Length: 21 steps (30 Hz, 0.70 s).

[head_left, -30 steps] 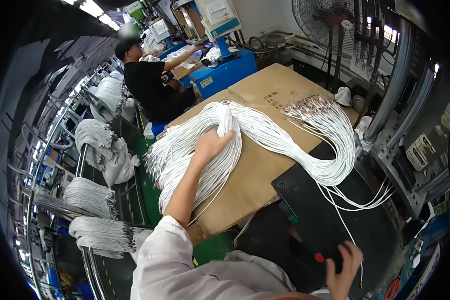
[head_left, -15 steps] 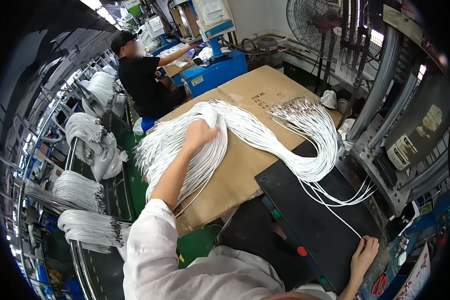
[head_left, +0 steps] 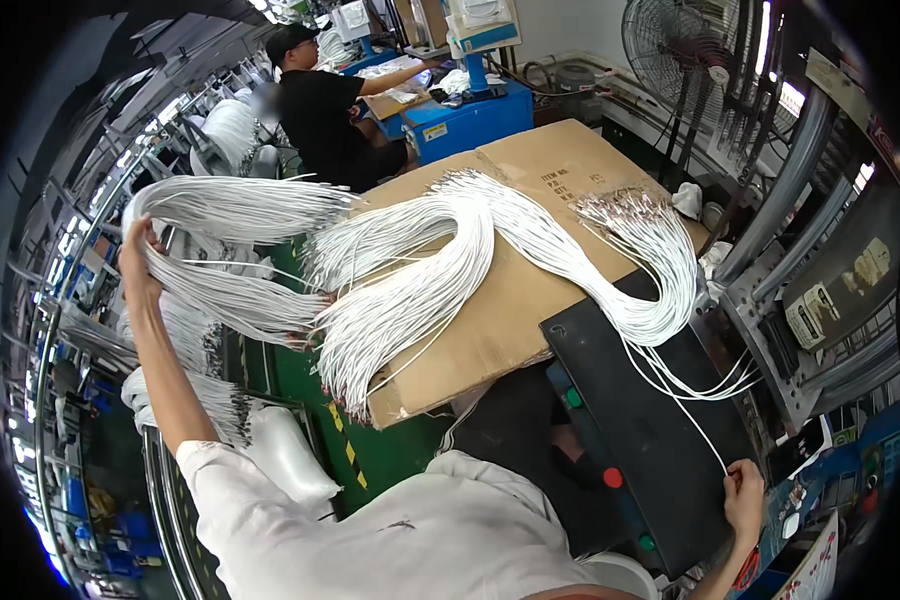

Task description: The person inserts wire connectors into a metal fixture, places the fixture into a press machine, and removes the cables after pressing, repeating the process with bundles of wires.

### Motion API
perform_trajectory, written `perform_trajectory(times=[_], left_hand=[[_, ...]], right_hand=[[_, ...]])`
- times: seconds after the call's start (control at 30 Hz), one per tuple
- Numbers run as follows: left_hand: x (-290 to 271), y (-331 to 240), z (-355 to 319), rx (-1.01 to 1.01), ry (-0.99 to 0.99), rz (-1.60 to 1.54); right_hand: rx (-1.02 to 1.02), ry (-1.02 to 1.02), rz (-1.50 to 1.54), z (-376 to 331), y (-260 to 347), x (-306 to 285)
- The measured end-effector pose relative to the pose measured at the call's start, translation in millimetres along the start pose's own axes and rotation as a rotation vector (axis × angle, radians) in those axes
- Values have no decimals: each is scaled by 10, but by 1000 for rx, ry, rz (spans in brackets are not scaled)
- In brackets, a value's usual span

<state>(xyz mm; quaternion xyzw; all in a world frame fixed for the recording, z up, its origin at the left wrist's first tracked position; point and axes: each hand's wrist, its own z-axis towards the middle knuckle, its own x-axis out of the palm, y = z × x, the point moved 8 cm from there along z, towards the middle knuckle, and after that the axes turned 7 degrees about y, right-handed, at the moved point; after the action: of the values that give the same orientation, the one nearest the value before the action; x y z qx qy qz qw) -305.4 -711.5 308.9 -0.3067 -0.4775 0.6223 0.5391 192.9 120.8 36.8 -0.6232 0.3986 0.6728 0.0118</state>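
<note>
At the far left, my left hand (head_left: 138,262) is closed around the bend of a thick bundle of white cables (head_left: 235,212). Two strands of that bundle stretch rightward from the hand, their ends reaching the edge of the cardboard sheet (head_left: 530,290). On the cardboard lie more white cable bundles (head_left: 420,290), looped over with dark-tipped ends. Another cable bundle (head_left: 640,310) curves down onto a black panel (head_left: 650,430). My right hand (head_left: 743,495), low on the right, pinches the end of a single white cable (head_left: 702,432) over the panel's right edge.
White cable bundles hang on metal rails (head_left: 165,480) to the left, beside a white bag (head_left: 288,455). A person in black (head_left: 320,120) sits at a blue machine (head_left: 475,125) beyond the cardboard. A fan (head_left: 675,50) and a metal press column (head_left: 770,190) stand to the right.
My left hand has carried a cable bundle off the cardboard pile to the far left. My right hand stays at the cable end. The view has shifted slightly.
</note>
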Motion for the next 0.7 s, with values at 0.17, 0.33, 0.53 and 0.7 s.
perform_trajectory(times=[0.17, 0.33, 0.53, 0.7], left_hand=[[-762, -1131, 12, 252, -104, -52], [-1683, -1677, 512, 294, -192, 21], [-1296, -1660, 206, 244, -268, -46], [-642, -2679, 67, 428, 332, 216]], right_hand=[[31, 166, -173, 181, -389, -15], [87, 259, -280, 295, -159, -22], [-289, 244, -63, 310, 1036, -333], [-818, 120, 16, 517, 2825, -868]])
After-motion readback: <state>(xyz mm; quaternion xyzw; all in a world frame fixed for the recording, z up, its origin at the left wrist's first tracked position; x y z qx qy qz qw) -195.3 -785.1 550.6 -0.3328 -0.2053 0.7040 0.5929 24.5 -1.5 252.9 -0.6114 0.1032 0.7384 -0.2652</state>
